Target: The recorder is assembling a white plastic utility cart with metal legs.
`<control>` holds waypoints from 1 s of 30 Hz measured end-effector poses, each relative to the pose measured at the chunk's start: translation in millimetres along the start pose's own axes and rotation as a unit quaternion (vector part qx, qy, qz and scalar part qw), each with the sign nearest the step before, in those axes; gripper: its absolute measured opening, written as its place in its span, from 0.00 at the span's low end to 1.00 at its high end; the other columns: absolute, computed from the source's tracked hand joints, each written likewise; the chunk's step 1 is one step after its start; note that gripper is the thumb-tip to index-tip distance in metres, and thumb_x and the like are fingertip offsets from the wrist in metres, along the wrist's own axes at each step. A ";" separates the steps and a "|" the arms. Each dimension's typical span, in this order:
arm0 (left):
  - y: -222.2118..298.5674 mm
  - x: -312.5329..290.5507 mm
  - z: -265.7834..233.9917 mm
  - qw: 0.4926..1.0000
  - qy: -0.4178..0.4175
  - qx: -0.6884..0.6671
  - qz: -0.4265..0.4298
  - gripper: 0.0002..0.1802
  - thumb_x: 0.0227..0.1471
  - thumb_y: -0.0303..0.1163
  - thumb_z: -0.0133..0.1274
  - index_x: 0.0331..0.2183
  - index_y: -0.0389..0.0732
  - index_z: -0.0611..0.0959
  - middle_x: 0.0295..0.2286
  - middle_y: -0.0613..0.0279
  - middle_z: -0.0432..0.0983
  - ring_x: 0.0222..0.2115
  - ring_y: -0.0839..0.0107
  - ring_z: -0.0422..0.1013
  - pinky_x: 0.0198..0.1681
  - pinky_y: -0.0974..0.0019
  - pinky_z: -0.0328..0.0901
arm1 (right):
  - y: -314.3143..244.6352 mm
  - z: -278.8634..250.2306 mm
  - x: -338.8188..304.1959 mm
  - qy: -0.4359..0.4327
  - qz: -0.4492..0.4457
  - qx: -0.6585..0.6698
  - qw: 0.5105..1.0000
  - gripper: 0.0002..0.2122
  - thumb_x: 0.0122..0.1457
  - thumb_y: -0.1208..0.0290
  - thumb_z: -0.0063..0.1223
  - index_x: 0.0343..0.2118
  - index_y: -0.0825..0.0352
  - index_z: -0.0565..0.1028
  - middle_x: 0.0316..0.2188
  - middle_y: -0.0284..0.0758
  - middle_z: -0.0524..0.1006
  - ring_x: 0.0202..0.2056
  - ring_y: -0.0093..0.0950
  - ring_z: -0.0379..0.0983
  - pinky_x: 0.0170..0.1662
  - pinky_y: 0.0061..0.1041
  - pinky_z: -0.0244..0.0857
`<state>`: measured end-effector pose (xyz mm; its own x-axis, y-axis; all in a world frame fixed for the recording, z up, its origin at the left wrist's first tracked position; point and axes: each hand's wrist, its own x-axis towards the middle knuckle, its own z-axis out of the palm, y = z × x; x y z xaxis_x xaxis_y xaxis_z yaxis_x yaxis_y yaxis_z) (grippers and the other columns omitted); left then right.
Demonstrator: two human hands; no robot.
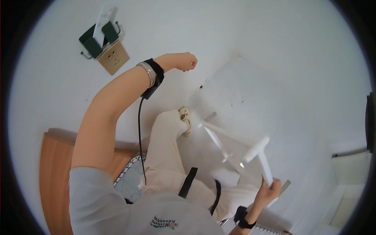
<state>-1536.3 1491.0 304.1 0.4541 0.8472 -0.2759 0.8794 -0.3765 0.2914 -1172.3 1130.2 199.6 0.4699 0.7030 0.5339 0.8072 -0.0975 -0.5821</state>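
My left arm reaches forward, and my left hand [187, 62] is curled into a fist near the pale wall; nothing sticks out of it. At the lower right, my right hand [269, 192] is closed round one bar of a white frame [264, 166]. The frame is made of thin white bars with short grey ends, and part of it is smeared by motion. It is tilted, above my right leg, and its exact kind cannot be made out.
On the wall at the upper left, a green holder [92, 46] carries a white remote-like object [103, 21] above a gold socket plate [113, 58]. A wooden panel [56, 176] curves beside me. A black cable [140, 129] hangs from my left wrist. White furniture [350, 168] stands far right.
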 end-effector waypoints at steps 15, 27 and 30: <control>12.6 132.1 81.4 0.965 0.220 0.031 0.138 0.13 0.52 0.37 0.42 0.33 0.37 0.73 0.32 0.52 0.71 0.31 0.57 0.68 0.35 0.62 0.63 | 0.6 35.4 48.6 0.061 0.143 -0.032 0.987 0.08 0.39 0.80 0.61 0.20 0.69 0.71 0.16 0.31 0.67 0.20 0.23 0.58 0.24 0.22 0.52; -6.3 79.4 305.7 0.896 0.244 -0.371 -0.019 0.29 0.56 0.46 0.38 0.47 0.27 0.61 0.45 0.39 0.62 0.48 0.51 0.59 0.51 0.60 0.54 | 33.7 55.4 69.1 0.072 0.418 0.283 0.860 0.10 0.46 0.72 0.59 0.29 0.70 0.72 0.25 0.28 0.72 0.27 0.18 0.64 0.33 0.18 0.58; -5.6 99.7 310.8 0.885 0.126 -0.440 -0.082 0.32 0.54 0.49 0.40 0.47 0.27 0.62 0.43 0.39 0.64 0.48 0.51 0.60 0.51 0.62 0.54 | 51.4 95.3 78.8 0.026 0.442 0.316 0.839 0.12 0.46 0.71 0.60 0.31 0.70 0.72 0.27 0.30 0.72 0.29 0.18 0.66 0.33 0.19 0.59</control>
<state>-1451.5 1461.1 -9.7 0.1857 0.9621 -0.1995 0.4279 0.1036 0.8979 -1127.8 1247.8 153.3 0.8132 0.5199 -0.2616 -0.2075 -0.1610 -0.9649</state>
